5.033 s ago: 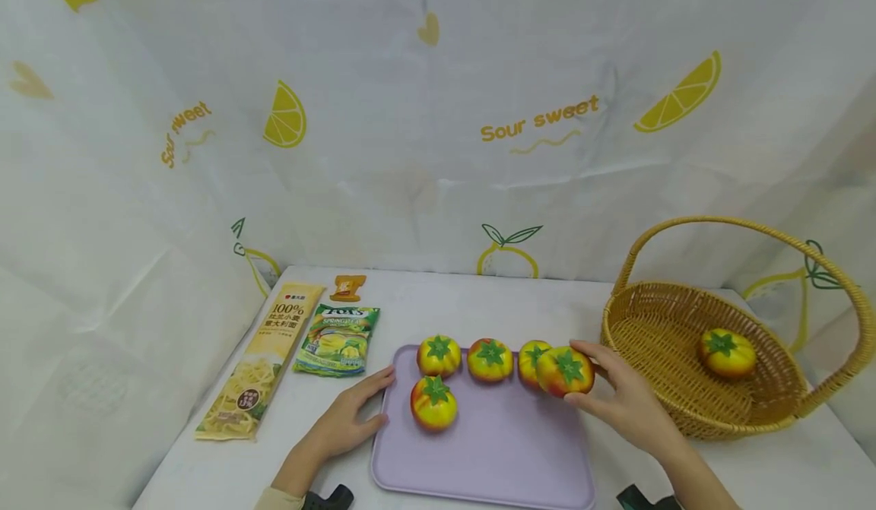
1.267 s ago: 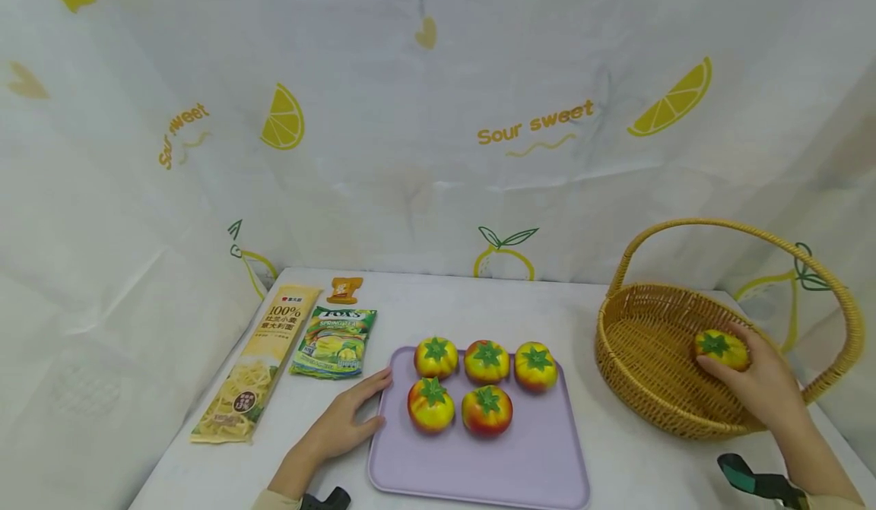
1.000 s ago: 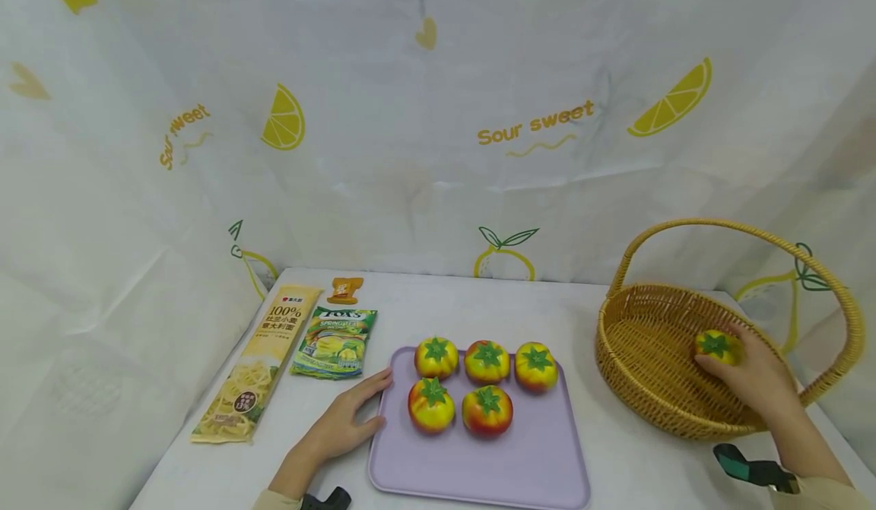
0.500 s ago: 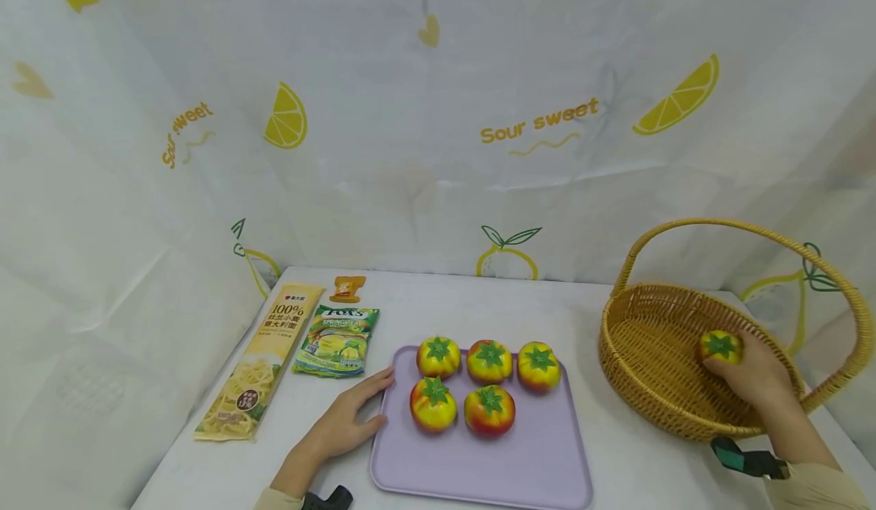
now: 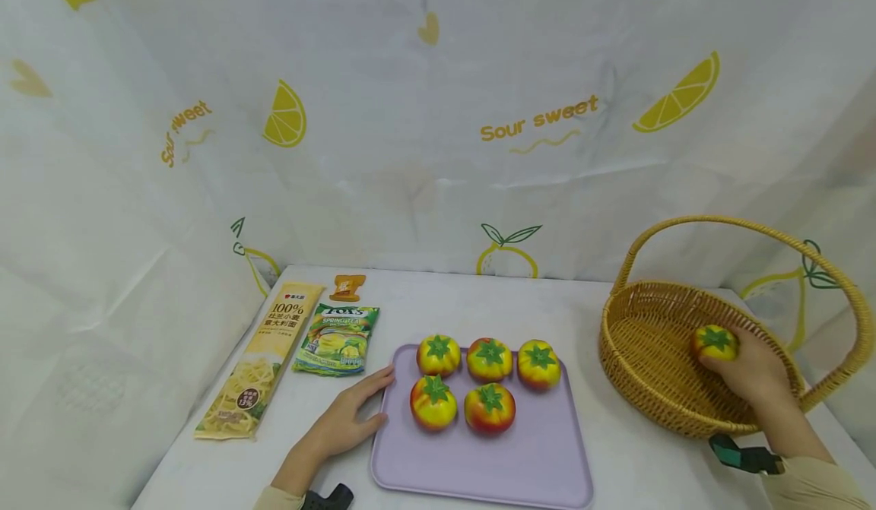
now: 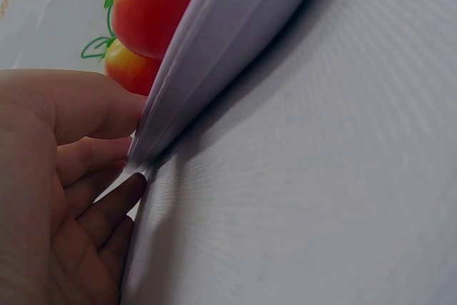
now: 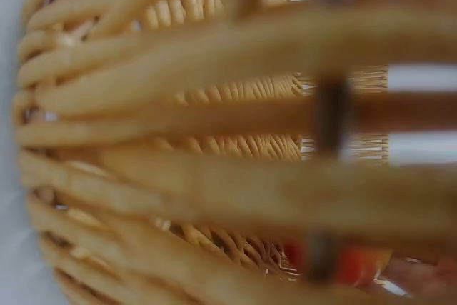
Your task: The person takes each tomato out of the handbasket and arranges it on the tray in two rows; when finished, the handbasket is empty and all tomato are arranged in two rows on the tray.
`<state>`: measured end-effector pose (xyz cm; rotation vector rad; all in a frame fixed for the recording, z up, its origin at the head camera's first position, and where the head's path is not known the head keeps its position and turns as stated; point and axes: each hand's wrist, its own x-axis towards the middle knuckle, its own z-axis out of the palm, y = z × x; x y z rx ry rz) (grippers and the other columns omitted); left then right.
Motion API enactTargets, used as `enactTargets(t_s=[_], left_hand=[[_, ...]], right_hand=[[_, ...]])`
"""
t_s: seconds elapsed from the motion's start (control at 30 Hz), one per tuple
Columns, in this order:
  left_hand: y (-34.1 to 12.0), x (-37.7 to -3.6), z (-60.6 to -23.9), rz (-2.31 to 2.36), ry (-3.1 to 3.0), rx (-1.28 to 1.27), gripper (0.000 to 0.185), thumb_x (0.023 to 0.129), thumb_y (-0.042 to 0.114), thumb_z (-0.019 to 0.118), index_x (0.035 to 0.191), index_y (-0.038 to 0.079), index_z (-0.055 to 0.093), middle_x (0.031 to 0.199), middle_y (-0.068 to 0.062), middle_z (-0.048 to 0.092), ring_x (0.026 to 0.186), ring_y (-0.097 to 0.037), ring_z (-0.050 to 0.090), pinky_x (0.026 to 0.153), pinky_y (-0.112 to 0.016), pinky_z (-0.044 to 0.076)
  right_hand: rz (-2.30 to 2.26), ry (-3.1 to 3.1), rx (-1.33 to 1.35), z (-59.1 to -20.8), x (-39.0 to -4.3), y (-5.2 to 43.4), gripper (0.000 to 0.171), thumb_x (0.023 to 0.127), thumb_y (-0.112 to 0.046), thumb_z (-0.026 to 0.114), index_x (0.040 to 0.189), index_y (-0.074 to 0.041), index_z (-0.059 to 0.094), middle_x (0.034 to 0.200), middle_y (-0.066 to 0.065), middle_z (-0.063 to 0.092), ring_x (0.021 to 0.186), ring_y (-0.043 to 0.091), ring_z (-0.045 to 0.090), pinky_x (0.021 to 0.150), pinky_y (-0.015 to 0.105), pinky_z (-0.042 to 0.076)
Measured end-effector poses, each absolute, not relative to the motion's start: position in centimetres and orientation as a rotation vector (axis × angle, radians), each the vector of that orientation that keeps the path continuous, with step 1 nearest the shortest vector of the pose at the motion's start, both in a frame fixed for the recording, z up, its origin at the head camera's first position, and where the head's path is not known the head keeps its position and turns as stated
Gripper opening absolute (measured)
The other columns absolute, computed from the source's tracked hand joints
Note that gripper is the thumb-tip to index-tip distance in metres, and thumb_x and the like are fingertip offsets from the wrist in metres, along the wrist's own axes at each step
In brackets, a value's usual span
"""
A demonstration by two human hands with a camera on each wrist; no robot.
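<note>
Inside the wicker basket (image 5: 657,411), my right hand (image 5: 753,365) grips a red-and-yellow tomato (image 5: 714,343) with a green star-shaped top. In the right wrist view the weave covers most of the frame, and a red part of the tomato (image 7: 350,266) shows low at the right. My left hand (image 5: 345,419) touches the left rim of the lilac tray (image 5: 479,472) with relaxed fingers. On that tray sit several similar tomatoes (image 5: 489,409), three along the far edge and two in front of them. The left wrist view has the left hand (image 6: 78,155) right at the rim.
Left of the tray lie a long pasta packet (image 5: 263,362), a green candy bag (image 5: 337,340) and a small orange-brown wrapped piece (image 5: 347,288). The basket's tall handle (image 5: 739,223) arches over its opening. A printed white curtain (image 5: 411,153) hangs behind the table.
Five seconds ago my right hand held a tomato over the tray; that one now sits in the front row. The hand moved into the basket and grips the tomato there. My left hand stayed put.
</note>
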<state>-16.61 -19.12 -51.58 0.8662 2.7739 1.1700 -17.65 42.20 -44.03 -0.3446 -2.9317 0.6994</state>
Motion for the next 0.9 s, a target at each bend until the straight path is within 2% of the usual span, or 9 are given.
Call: enactTargets(t_s=[0.23, 0.47, 0.8, 0.83, 0.9], left_hand=[[-19.2, -16.7, -51.7, 1.176, 2.765, 0.851, 0.056, 0.084, 0.019, 0.064, 0.137, 0.012, 0.050, 0.150, 0.000, 0.040, 0.137, -0.024, 0.039, 0.113, -0.045, 0.033], [-19.1, -16.6, -51.7, 1.158, 2.766, 0.842, 0.055, 0.085, 0.021, 0.063, 0.137, 0.012, 0.050, 0.150, -0.001, 0.040, 0.137, -0.024, 0.039, 0.113, -0.044, 0.033], [-19.1, -16.6, -51.5, 1.155, 2.754, 0.833, 0.055, 0.085, 0.021, 0.063, 0.138, 0.012, 0.049, 0.150, -0.001, 0.039, 0.138, -0.024, 0.038, 0.113, -0.047, 0.032], [-19.1, -16.6, -51.5, 1.156, 2.752, 0.828, 0.055, 0.085, 0.021, 0.063, 0.138, 0.012, 0.049, 0.150, -0.001, 0.039, 0.138, -0.024, 0.038, 0.113, -0.047, 0.032], [-19.1, -16.6, -51.5, 1.157, 2.755, 0.829, 0.055, 0.086, 0.022, 0.063, 0.138, 0.012, 0.049, 0.150, -0.001, 0.039, 0.138, -0.024, 0.038, 0.112, -0.047, 0.033]], right_hand=[[0.723, -2.888, -0.247, -43.9, -17.5, 41.8, 0.086, 0.090, -0.040, 0.061, 0.141, 0.015, 0.020, 0.126, 0.047, 0.032, 0.108, 0.059, 0.035, 0.083, 0.068, 0.034], [0.766, -2.868, -0.166, -43.2, -17.0, 40.7, 0.085, 0.090, -0.039, 0.062, 0.143, 0.012, 0.020, 0.128, 0.046, 0.033, 0.108, 0.058, 0.036, 0.079, 0.067, 0.037], [0.844, -2.862, -0.050, -41.5, -15.4, 38.1, 0.084, 0.089, -0.038, 0.063, 0.147, 0.007, 0.020, 0.132, 0.042, 0.034, 0.105, 0.054, 0.042, 0.070, 0.059, 0.044], [0.845, -2.853, -0.036, -41.3, -15.2, 37.7, 0.084, 0.089, -0.037, 0.064, 0.147, 0.006, 0.021, 0.132, 0.041, 0.036, 0.104, 0.053, 0.043, 0.070, 0.054, 0.047], [0.856, -2.842, -0.009, -40.9, -14.8, 36.9, 0.084, 0.088, -0.036, 0.066, 0.147, 0.005, 0.022, 0.133, 0.041, 0.036, 0.107, 0.054, 0.042, 0.072, 0.055, 0.047]])
